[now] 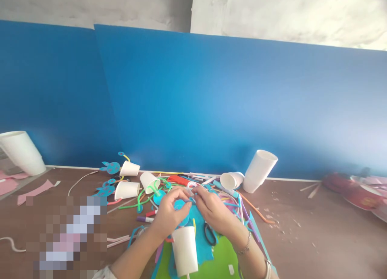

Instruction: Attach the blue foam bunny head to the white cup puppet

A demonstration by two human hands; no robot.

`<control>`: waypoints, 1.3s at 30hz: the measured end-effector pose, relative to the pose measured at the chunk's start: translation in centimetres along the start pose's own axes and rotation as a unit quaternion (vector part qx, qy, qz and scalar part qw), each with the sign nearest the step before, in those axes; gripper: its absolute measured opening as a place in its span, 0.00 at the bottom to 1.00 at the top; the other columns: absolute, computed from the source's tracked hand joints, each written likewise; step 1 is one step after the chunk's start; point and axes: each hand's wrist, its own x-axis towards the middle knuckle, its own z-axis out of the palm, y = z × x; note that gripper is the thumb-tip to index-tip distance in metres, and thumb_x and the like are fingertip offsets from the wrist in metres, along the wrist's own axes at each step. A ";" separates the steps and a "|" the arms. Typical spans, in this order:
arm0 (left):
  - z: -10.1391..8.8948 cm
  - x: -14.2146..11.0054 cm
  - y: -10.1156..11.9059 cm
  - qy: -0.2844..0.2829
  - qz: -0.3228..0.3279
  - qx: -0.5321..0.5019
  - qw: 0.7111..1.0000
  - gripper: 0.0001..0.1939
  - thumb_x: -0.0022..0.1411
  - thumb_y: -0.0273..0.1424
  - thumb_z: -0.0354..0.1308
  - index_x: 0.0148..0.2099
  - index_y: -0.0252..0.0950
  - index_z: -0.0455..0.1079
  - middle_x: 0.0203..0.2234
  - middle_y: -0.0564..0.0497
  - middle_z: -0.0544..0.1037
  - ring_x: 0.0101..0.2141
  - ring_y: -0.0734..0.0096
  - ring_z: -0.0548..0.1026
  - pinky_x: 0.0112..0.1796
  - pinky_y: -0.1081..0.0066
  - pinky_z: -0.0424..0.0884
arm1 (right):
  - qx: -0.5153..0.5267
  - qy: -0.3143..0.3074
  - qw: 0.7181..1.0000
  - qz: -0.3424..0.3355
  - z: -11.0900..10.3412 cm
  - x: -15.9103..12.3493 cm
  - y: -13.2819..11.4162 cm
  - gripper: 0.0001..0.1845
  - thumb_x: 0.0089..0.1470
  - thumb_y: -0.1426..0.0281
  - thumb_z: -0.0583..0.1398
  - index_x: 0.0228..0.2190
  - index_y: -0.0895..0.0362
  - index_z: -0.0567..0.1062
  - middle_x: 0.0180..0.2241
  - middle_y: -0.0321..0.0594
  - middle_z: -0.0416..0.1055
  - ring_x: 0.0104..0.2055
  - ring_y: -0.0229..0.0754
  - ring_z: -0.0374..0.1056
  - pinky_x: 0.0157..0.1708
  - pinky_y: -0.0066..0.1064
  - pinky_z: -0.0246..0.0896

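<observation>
My left hand (pixel 167 214) and my right hand (pixel 213 210) are close together above the middle of the craft pile, fingers pinched. At the right fingertips is a roll of clear tape (pixel 191 186). What my left fingertips pinch is too small to make out. Beneath my hands a white paper cup (pixel 185 250) lies with its base end toward me, a stick poking from it. A round blue paper piece (pixel 182 217) and a yellow pipe cleaner (pixel 194 226) are beside that cup. Black-handled scissors (pixel 210 234) rest on torn blue paper (pixel 203 248) near my right wrist.
Finished-looking cup figures with blue rabbit heads (pixel 113 168) lie at the left. Stacked white cups (pixel 260 171) lean at the right; another stack (pixel 22 152) is far left. A green sheet (pixel 225 257), markers (pixel 144 219) and pipe cleaners (pixel 260 214) surround my hands. A blue partition (pixel 211 101) closes the back.
</observation>
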 end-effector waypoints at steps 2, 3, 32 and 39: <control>-0.1 0.0 -0.1 0.010 0.014 0.023 1.000 0.04 0.54 0.26 0.54 0.29 0.34 0.61 0.32 0.48 0.71 0.38 0.71 0.71 0.42 0.70 0.67 | -0.006 0.003 1.000 0.007 0.1 0.0 -0.2 0.10 0.61 0.69 0.46 0.35 0.57 0.66 0.31 0.39 0.69 0.32 0.38 0.64 0.33 0.28 0.51; -0.1 0.0 -0.2 0.016 0.020 0.037 0.999 0.04 0.55 0.26 0.53 0.29 0.34 0.61 0.32 0.49 0.72 0.38 0.72 0.72 0.41 0.71 0.67 | -0.012 0.007 1.000 0.009 0.2 0.0 -0.3 0.10 0.61 0.69 0.47 0.35 0.57 0.67 0.30 0.38 0.69 0.32 0.38 0.63 0.32 0.28 0.50; 0.0 -1.2 -0.1 0.063 0.134 0.158 0.976 0.06 0.64 0.25 0.46 0.44 0.38 0.57 0.37 0.50 0.66 0.39 0.74 0.66 0.42 0.72 0.64 | 0.216 0.107 0.966 0.089 3.1 1.0 -1.0 0.14 0.52 0.64 0.53 0.26 0.61 0.73 0.23 0.38 0.69 0.25 0.36 0.62 0.26 0.26 0.54; -0.5 0.4 2.2 0.068 -0.150 -0.149 0.975 0.18 0.53 0.36 0.60 0.40 0.35 0.56 0.30 0.53 0.67 0.31 0.78 0.66 0.33 0.76 0.63 | -0.225 0.060 0.950 0.206 0.5 1.0 3.2 0.14 0.54 0.76 0.48 0.26 0.61 0.72 0.29 0.48 0.72 0.33 0.45 0.67 0.33 0.32 0.52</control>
